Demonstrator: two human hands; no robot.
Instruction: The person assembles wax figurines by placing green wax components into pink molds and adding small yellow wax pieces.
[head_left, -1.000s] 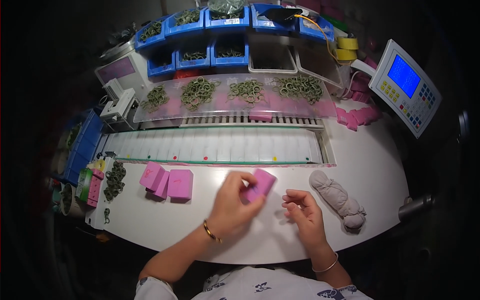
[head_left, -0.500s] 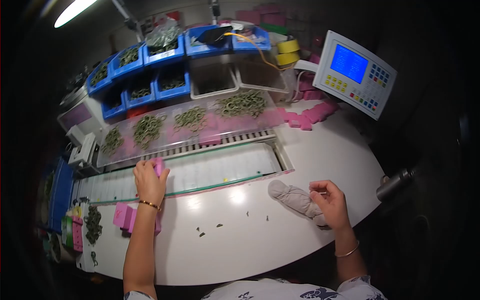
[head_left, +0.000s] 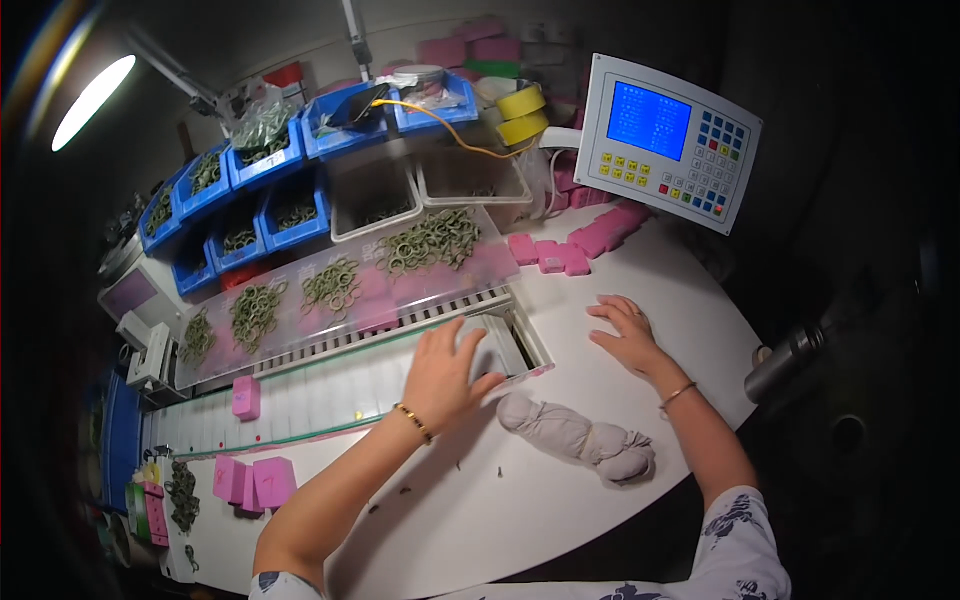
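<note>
My left hand (head_left: 445, 375) reaches over the right end of a long row of overlapping white panels (head_left: 315, 395) edged in green. Its fingers are spread, and some white panels (head_left: 492, 343) stand tilted beside the fingertips; whether they touch is hard to tell. A pink block (head_left: 246, 398) rests on the left part of the row. Over the white table, my right hand (head_left: 628, 338) is open with nothing in it. Below that hand lies a grey, tied cloth bundle (head_left: 575, 438). More pink blocks (head_left: 257, 482) sit on the table at the left.
Green rings lie in heaps on a clear sloping tray (head_left: 290, 318) behind the row. Blue bins (head_left: 262, 155) and clear bins (head_left: 374, 205) stand at the back. A control panel with a blue screen (head_left: 650, 120) is at right, above a dark bottle (head_left: 785, 362). Pink pieces (head_left: 605, 235) lie behind.
My left hand has let go of the pink block, which now sits on the row, and moved right to the row's end. My right hand has moved up, away from the cloth bundle. The view has shifted.
</note>
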